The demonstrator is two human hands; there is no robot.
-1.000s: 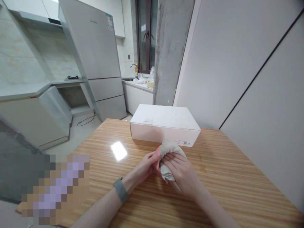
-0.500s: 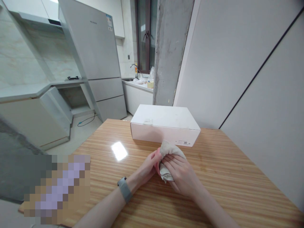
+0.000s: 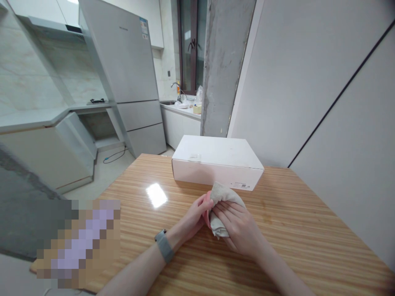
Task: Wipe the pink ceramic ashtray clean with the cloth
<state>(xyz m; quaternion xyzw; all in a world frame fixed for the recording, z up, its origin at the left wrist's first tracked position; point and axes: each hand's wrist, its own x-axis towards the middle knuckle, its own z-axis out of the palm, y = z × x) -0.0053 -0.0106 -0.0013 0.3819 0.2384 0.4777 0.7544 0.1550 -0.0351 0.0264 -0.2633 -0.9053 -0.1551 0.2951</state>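
My left hand (image 3: 196, 214), with a grey-banded watch (image 3: 164, 245) on its wrist, is closed on the edge of a pink, round-rimmed thing (image 3: 207, 219). Most of that pink thing is covered by the cloth and the hands, so I cannot tell its kind. A pale beige cloth (image 3: 228, 195) lies bunched against its right side. Fingers bent over the folds, my right hand (image 3: 239, 225) grips the cloth and presses it to the pink thing. Both hands are just above the wooden table (image 3: 296, 230), in front of a white box.
The closed white cardboard box (image 3: 216, 152) rests at the table's far side. A blurred purple patch (image 3: 84, 240) shows at the left edge. Beyond are a fridge (image 3: 123, 61), a counter with a sink (image 3: 168, 102) and a grey pillar (image 3: 224, 65). A white wall (image 3: 308, 82) stands right.
The whole view has shifted slightly, so things appear a little further right. My left thumb sits a bit further over the pink rim; both hands keep their hold.
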